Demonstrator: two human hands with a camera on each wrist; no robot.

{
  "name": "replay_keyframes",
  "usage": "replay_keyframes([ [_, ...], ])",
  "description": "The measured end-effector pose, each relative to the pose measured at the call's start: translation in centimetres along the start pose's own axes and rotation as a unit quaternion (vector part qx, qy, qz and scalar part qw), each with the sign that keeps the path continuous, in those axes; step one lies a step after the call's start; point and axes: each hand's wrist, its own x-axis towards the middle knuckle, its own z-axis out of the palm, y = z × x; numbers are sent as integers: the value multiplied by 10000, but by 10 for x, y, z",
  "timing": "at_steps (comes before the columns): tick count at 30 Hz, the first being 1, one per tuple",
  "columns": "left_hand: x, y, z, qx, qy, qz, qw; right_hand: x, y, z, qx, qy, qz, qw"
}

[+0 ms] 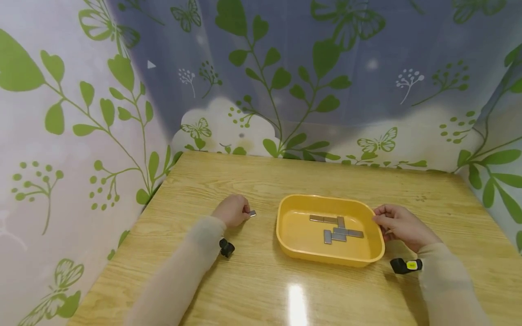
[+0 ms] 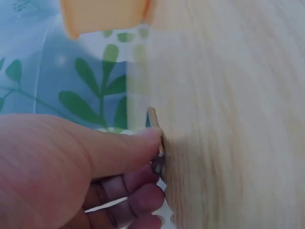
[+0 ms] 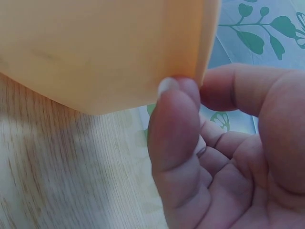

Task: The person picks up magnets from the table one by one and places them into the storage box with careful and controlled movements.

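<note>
My left hand [image 1: 231, 212] is low over the wooden table, left of the yellow tray [image 1: 326, 259]. Between thumb and fingers it pinches a small flat silver metal block [image 1: 253, 213]; in the left wrist view one end of the block [image 2: 152, 116] sticks out past the thumb, the rest hidden by the fingers. My right hand [image 1: 403, 227] grips the tray's right end, and the right wrist view shows thumb and finger on either side of the tray wall [image 3: 183, 43]. Several similar metal blocks [image 1: 339, 231] lie flat inside the tray, some touching edge to edge.
The wooden table [image 1: 228, 290] runs back to a leaf-patterned cloth [image 1: 261, 127], with more cloth at the left and right sides. A dark wrist strap mount [image 1: 226, 248] sits on the left wrist, another [image 1: 405, 266] on the right.
</note>
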Motion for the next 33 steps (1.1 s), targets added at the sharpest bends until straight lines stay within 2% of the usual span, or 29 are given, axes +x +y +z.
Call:
replay_keyframes([
  [8, -3, -4, 5, -798, 90, -562, 9952, 1, 2, 0, 72, -40, 47, 10000],
  [14, -2, -7, 5, -1214, 23, -689, 9902, 0, 0, -1, 51, -25, 68, 10000],
  [24, -2, -8, 7, -1304, 26, -767, 9885, 0, 0, -2, 44, -38, 99, 9999],
  [33, -2, -4, 6, -1166, 95, -790, 9900, 1, 3, -4, 69, -8, 82, 9999],
])
